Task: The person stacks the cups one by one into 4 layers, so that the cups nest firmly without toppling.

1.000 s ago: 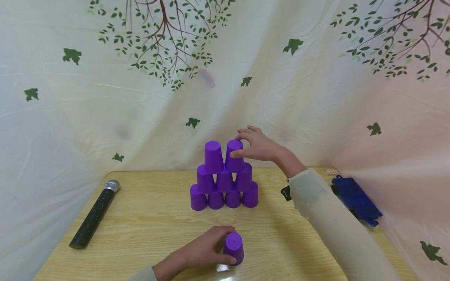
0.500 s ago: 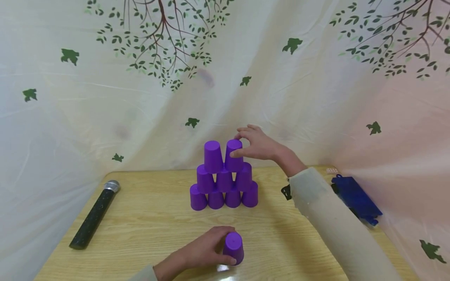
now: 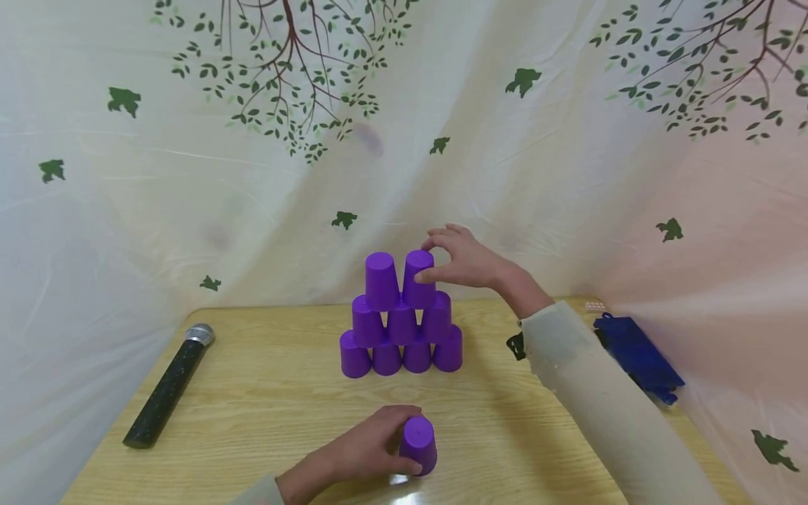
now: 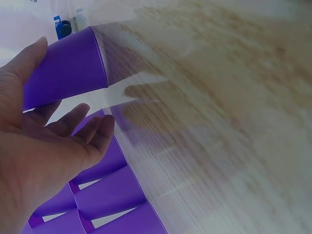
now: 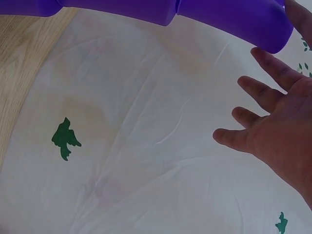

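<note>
Purple plastic cups stand upside down in a three-row pyramid on the wooden table (image 3: 265,393): several in the bottom row (image 3: 387,359), three in the middle row, two on top. My right hand (image 3: 470,259) grips the top-row right cup (image 3: 413,293) between thumb and forefinger; in the right wrist view its other fingers (image 5: 265,95) spread away from the cup. Beside it stands the top-row left cup (image 3: 381,282). Nearer the front, my left hand (image 3: 362,449) holds a single upside-down cup (image 3: 418,445) from its left side, thumb in front. The left wrist view shows this cup's rim (image 4: 100,56) at the tabletop.
A black microphone (image 3: 167,393) with a silver head lies along the table's left side. On the right, partly behind the right sleeve (image 3: 593,393), lies a dark blue object (image 3: 640,358). A cloth curtain (image 3: 271,231) printed with branches and birds hangs right behind the table's back edge.
</note>
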A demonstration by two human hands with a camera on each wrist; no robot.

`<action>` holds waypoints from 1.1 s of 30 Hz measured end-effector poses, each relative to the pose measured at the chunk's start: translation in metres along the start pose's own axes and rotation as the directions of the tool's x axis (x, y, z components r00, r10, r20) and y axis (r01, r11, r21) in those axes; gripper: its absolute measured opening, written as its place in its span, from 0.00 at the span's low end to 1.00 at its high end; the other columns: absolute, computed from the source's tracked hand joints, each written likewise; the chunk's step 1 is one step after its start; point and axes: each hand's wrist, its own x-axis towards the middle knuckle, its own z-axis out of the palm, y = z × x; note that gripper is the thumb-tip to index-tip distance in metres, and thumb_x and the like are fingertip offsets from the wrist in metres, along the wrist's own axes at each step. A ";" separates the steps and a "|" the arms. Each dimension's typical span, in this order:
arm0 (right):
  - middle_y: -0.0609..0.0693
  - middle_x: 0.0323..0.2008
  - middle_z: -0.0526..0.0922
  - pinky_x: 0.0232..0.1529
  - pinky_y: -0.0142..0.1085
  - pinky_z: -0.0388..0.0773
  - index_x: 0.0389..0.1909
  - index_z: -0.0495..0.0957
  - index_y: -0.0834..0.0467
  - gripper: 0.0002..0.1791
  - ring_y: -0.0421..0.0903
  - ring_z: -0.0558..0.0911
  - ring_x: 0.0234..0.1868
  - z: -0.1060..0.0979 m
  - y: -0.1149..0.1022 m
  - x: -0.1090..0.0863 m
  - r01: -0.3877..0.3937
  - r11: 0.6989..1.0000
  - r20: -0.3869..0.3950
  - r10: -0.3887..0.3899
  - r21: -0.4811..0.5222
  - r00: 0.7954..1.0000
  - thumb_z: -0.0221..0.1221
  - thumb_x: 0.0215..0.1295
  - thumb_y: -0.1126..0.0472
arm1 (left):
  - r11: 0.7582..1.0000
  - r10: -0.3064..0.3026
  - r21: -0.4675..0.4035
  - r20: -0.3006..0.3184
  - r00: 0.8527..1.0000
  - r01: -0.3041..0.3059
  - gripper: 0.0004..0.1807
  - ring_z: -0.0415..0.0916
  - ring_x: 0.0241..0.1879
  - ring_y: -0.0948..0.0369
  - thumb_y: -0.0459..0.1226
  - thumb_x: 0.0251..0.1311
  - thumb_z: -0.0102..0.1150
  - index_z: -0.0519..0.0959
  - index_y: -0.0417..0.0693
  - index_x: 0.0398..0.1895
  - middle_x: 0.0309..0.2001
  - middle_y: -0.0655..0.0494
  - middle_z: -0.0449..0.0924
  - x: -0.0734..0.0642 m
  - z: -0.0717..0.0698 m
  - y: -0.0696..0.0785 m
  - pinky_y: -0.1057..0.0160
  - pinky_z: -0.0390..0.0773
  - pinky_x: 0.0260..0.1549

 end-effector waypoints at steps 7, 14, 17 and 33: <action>0.57 0.79 0.55 0.77 0.65 0.46 0.62 0.74 0.56 0.34 0.61 0.40 0.81 -0.002 0.002 -0.003 0.001 1.000 -0.004 -0.001 0.001 1.000 0.65 0.60 0.41 | 1.000 0.007 0.012 -0.002 1.000 -0.007 0.30 0.73 0.62 0.61 0.52 0.56 0.71 0.73 0.59 0.61 0.55 0.67 0.78 0.000 0.002 -0.001 0.52 0.70 0.67; 0.57 0.79 0.54 0.77 0.64 0.45 0.63 0.74 0.55 0.34 0.60 0.40 0.81 -0.005 0.002 -0.008 0.001 1.000 -0.009 -0.001 0.007 1.000 0.65 0.60 0.41 | 1.000 -0.012 0.009 -0.001 1.000 0.012 0.32 0.72 0.63 0.59 0.51 0.55 0.73 0.73 0.57 0.62 0.58 0.64 0.78 0.000 0.002 -0.002 0.51 0.70 0.68; 0.57 0.79 0.55 0.77 0.63 0.46 0.63 0.73 0.56 0.35 0.60 0.40 0.81 -0.006 0.003 -0.011 0.008 1.000 -0.016 -0.008 0.010 1.000 0.65 0.61 0.41 | 0.999 -0.028 0.017 -0.002 1.000 0.028 0.33 0.72 0.64 0.56 0.50 0.54 0.73 0.73 0.56 0.63 0.60 0.61 0.77 -0.001 0.002 -0.001 0.50 0.69 0.68; 0.58 0.79 0.52 0.74 0.67 0.51 0.66 0.71 0.56 0.34 0.62 0.39 0.81 -0.006 0.025 -0.041 0.012 1.000 -0.048 -0.012 0.012 0.999 0.64 0.63 0.43 | 0.993 -0.115 0.030 -0.005 0.993 0.115 0.45 0.66 0.71 0.49 0.56 0.54 0.70 0.68 0.46 0.71 0.71 0.50 0.69 -0.001 -0.001 0.004 0.44 0.65 0.71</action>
